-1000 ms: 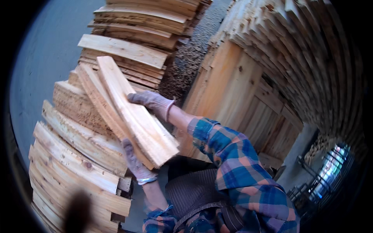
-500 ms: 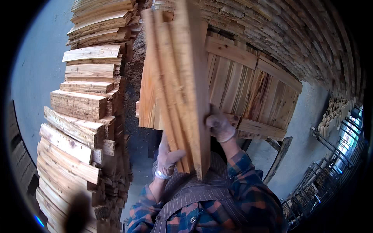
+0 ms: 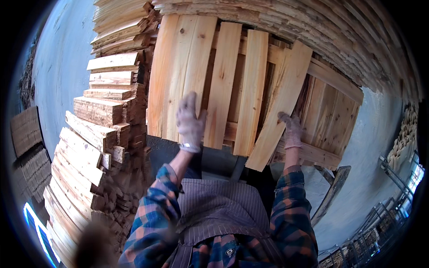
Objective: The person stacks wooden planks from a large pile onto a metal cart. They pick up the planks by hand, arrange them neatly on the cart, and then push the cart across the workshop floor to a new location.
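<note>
Wooden boards lie across a low stack of planks in front of me. My left hand [image 3: 190, 121], in a pale glove, rests flat with fingers stretched on the right edge of the joined boards [image 3: 172, 80] at the left. Two separate boards, a nearer-left one [image 3: 225, 85] and a middle one [image 3: 251, 91], lie side by side with gaps between them. Gloved too, my right hand [image 3: 292, 129] has its fingers curled over the right edge of a slanted board [image 3: 281, 105], whose near end sticks out toward me. What its thumb does is hard to make out.
Under the loose boards is a layer of planks with cross strips [image 3: 335, 80]. A long pile of cut wood [image 3: 100, 111] runs along my left. Stacked timber [image 3: 268, 18] fills the far side. A dark wooden leg [image 3: 330, 194] leans at the right, over grey floor [image 3: 371, 134].
The bundle of boards held upright between both hands has been set down and spread over the stack. My hands have moved apart and forward; the left has let go.
</note>
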The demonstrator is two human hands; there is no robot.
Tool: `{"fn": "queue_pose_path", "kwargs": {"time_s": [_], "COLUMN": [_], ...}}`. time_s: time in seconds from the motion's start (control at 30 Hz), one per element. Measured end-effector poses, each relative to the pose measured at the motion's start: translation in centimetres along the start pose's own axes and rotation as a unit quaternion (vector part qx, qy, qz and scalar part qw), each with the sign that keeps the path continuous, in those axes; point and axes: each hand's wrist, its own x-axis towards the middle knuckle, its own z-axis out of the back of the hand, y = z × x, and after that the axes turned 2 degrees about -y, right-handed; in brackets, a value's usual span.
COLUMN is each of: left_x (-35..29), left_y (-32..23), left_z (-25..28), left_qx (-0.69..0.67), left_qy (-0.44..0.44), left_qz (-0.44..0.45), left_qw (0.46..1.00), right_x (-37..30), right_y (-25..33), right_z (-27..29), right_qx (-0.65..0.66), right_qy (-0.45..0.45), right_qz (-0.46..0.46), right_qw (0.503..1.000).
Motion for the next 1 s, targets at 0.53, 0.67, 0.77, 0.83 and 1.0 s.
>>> {"fn": "queue_pose_path", "kwargs": {"time_s": [0.53, 0.67, 0.77, 0.83, 1.0], "left_x": [6.5, 6.1, 6.8, 7.0, 7.4], "left_y": [3.1, 11.9, 15.0, 15.0, 15.9], "left_z": [5.6, 7.0, 5.8, 5.8, 5.8], "left_qx": [-0.440, -0.479, -0.520, -0.537, -0.537], "left_qy": [0.141, 0.080, 0.112, 0.134, 0.149], "left_qz": [0.204, 0.293, 0.296, 0.327, 0.292], "left_qw": [0.863, 0.824, 0.793, 0.766, 0.778], "right_x": [0.5, -0.4, -1.6, -2.3, -1.2], "right_y": [-0.6, 1.7, 1.3, -0.4, -2.5], "right_z": [-0.2, -7.3, -12.7, -15.0, -16.8], "right_qx": [0.061, -0.122, -0.156, -0.162, -0.095], "right_qy": [-0.061, -0.004, -0.020, -0.020, -0.009], "right_qz": [-0.052, -0.052, -0.060, -0.025, -0.036], "right_qw": [0.995, 0.991, 0.986, 0.986, 0.995]}}
